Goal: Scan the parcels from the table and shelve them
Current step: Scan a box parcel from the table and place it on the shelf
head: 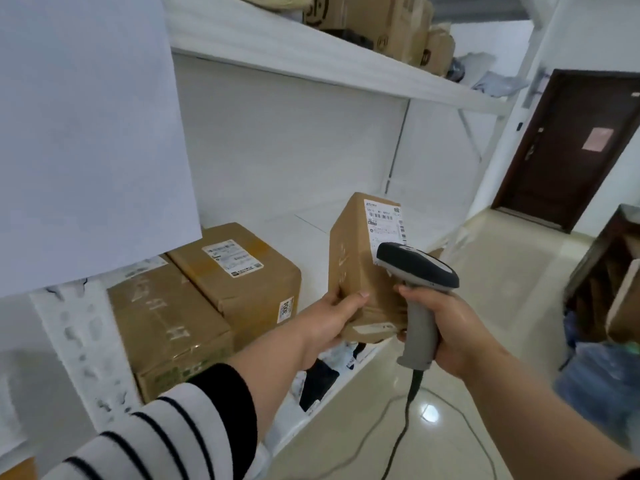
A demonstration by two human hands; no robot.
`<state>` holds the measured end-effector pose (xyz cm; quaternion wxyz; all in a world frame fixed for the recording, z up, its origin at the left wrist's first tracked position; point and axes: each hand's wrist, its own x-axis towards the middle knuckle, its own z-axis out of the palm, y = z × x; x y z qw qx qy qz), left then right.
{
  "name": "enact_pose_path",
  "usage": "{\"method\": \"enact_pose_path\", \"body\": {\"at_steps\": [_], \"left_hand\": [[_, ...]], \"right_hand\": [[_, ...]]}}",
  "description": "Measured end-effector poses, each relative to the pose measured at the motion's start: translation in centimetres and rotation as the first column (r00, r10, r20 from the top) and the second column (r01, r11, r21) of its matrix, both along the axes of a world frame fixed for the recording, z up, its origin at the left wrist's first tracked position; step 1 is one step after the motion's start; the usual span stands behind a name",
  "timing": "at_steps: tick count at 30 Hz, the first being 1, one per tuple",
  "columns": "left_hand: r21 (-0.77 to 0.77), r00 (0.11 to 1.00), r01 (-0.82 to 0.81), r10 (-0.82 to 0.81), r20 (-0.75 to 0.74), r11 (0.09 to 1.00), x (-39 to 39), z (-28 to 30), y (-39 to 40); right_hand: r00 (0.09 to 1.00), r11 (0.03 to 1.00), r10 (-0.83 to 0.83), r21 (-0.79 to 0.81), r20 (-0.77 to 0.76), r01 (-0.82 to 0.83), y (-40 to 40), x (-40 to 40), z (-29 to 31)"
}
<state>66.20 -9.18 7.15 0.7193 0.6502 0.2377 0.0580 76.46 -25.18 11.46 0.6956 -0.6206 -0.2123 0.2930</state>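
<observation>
Parcel under handling: a small brown cardboard box [360,268] with a white shipping label [386,225] on its upward-facing side, held in the air just off the front edge of the middle shelf [311,233], not resting on it. The left hand [337,318] grasps the box at its lower end, thumb curled over the near face and fingers underneath. The right hand [450,329] is clenched round the grey handle of a corded barcode scanner [417,282], whose dark head overlaps the lower part of the label at very close range. Whether the trigger is pressed cannot be told. Two larger cardboard boxes [207,289] sit side by side at the left end of the same shelf; further boxes occupy the upper shelf [311,53]. Judgement: the scan is in progress or just finishing, with shelving to follow. Risks noted: the scanner head sits so near and so low on the label that the barcode may be missed, causing a failed read. The one-handed hold at the box's lower end leaves most of the box unsupported, so it could tip or slip during placement. The scanner cable [408,410] trails to the floor and could snag or be trodden on.
</observation>
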Motion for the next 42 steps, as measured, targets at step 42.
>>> {"method": "enact_pose_path", "body": {"at_steps": [42], "left_hand": [[0.374,0.607,-0.703,0.784,-0.128,0.605,9.5,5.1,33.7]], "right_hand": [[0.638,0.636,0.769,-0.056,-0.05,-0.77,48.6,16.4,-0.1]]}}
